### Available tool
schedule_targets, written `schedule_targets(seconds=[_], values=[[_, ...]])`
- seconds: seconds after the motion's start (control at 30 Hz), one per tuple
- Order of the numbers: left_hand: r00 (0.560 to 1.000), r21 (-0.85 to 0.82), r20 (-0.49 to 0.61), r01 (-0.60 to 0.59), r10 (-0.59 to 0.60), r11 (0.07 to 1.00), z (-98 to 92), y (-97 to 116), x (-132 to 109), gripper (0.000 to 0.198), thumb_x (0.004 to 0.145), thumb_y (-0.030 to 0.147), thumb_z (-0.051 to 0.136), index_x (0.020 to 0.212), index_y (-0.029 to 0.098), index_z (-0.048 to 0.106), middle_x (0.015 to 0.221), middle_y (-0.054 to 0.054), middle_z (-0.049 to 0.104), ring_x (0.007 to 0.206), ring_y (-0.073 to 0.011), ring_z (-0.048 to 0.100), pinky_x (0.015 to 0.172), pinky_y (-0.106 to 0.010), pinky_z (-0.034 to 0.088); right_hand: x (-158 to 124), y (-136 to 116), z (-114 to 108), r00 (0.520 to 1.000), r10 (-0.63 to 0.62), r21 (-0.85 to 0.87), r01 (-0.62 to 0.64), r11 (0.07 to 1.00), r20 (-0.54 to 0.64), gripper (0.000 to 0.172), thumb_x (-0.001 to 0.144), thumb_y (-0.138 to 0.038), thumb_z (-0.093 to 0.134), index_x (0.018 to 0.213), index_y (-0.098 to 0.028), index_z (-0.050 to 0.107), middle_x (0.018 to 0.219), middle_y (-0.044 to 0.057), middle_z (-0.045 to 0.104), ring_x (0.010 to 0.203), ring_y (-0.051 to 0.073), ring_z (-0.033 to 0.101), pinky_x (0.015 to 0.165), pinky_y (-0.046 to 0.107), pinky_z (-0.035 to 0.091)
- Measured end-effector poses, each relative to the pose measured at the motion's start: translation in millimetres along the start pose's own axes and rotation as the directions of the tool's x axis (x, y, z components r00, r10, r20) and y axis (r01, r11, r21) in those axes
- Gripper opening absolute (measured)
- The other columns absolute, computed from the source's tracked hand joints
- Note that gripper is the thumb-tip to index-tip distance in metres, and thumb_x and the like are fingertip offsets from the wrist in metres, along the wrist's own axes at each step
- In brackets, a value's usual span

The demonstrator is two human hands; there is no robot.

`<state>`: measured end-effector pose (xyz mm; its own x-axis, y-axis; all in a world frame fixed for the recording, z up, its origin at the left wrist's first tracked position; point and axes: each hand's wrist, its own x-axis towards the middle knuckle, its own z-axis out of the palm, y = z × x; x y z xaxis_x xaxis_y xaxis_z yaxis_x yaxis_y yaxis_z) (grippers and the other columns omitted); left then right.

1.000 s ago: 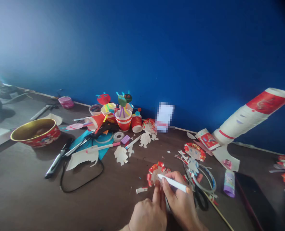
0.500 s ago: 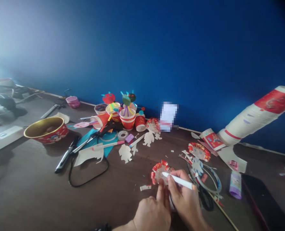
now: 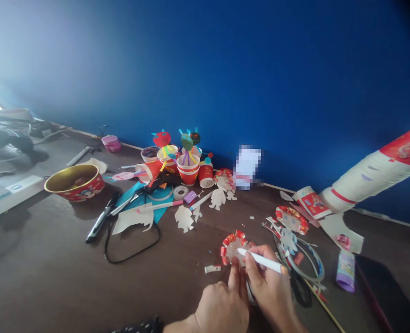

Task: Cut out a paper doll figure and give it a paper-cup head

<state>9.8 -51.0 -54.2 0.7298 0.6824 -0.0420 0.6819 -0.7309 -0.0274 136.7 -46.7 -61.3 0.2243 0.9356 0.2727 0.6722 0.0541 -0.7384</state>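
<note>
At the bottom middle, my right hand (image 3: pixel 272 286) grips a white marker pen (image 3: pixel 265 262) between thumb and fingers. The pen's tip meets the pale middle of a cut paper cup (image 3: pixel 233 249) with curled red strips around its edge. My left hand (image 3: pixel 223 300) lies beside it, its index fingertip pressing the cup's near edge onto the table. The lower part of this cut cup is hidden under both hands. A small white paper scrap (image 3: pixel 212 268) rests left of it. Another red-rimmed cut cup (image 3: pixel 291 219) lies further back to the right.
A red-and-gold bowl (image 3: pixel 75 182), a craft knife (image 3: pixel 102 218) and paper cups with caterpillar figures (image 3: pixel 188 169) stand at left and back. To my right are a clear tape ring (image 3: pixel 317 259), a purple tube (image 3: pixel 345 271), a dark phone (image 3: pixel 387 291) and a leaning cup stack (image 3: pixel 371 173).
The view has turned slightly left, so the table things appear shifted to the right. Both hands, the marker pen and the cut cup keep nearly the same arrangement.
</note>
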Motion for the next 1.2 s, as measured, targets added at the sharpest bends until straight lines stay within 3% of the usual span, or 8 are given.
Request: schedule_targets(seconds=[0.63, 0.97, 1.2], values=[[0.999, -0.005, 0.054, -0.008, 0.008, 1.000, -4.5, -0.3, 1.9, 0.048, 0.085, 0.031, 0.035, 0.126, 0.005, 0.040, 0.118, -0.029, 0.046, 0.051, -0.0197, 0.062, 0.037, -0.025, 0.045, 0.3, 0.3, 0.2, 0.999, -0.031, -0.020, 0.032, 0.999, 0.041, 0.015, 0.082, -0.033, 0.046, 0.074, -0.021, 0.048, 0.056, 0.000, 0.062, 0.048, 0.016, 0.060, 0.045, 0.023, 0.045], [1.000, -0.018, 0.026, -0.013, 0.013, 1.000, -1.5, -1.0, 1.6, 0.047, 0.084, 0.029, 0.038, 0.124, 0.006, 0.042, 0.119, -0.027, 0.046, 0.050, -0.0194, 0.062, 0.036, -0.025, 0.044, -0.5, -0.6, -0.5, 1.000, -0.014, -0.012, 0.015, 1.000, 0.007, 0.016, 0.082, -0.034, 0.047, 0.073, -0.021, 0.049, 0.052, -0.002, 0.059, 0.042, 0.015, 0.056, 0.041, 0.022, 0.043], [1.000, 0.006, 0.003, -0.013, 0.013, 1.000, 2.2, -0.7, 0.5, 0.047, 0.083, 0.030, 0.039, 0.124, 0.005, 0.043, 0.117, -0.028, 0.048, 0.049, -0.0186, 0.061, 0.035, -0.025, 0.044, 0.4, 2.3, 1.2, 1.000, -0.013, 0.002, 0.012, 1.000, 0.029, 0.014, 0.082, -0.033, 0.047, 0.075, -0.021, 0.050, 0.057, 0.000, 0.063, 0.049, 0.017, 0.061, 0.044, 0.023, 0.046]])
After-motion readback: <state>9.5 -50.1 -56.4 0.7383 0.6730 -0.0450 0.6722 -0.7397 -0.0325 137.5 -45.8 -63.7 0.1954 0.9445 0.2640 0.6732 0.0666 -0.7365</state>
